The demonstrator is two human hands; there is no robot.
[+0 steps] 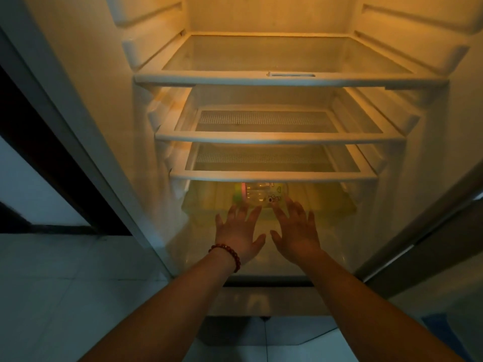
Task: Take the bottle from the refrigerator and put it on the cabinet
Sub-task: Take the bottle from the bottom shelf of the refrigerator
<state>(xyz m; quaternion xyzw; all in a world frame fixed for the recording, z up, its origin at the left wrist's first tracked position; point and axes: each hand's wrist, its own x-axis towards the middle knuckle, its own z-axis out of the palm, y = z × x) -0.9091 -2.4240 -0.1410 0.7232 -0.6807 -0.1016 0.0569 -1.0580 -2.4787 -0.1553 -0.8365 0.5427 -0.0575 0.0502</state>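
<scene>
A clear bottle (264, 194) with a pink and green cap and cartoon prints lies on its side, cap to the left, at the bottom of the open refrigerator, on the ribbed cover of the lowest drawer (326, 202). My left hand (239, 231), with a red bead bracelet on the wrist, reaches in with fingers spread, fingertips just short of the bottle's cap end. Beside it, my right hand (295, 231) is also spread, its fingertips at the bottle's right end. Neither hand holds anything. The lowest shelf's front rim hides the top of the bottle.
Three bare shelves (274, 176) sit above the bottle. The fridge's side walls (109, 100) flank the opening and the open door (431, 231) stands at the right. Pale tiled floor (65, 283) lies at the left and below, beside a dark doorway (31, 152).
</scene>
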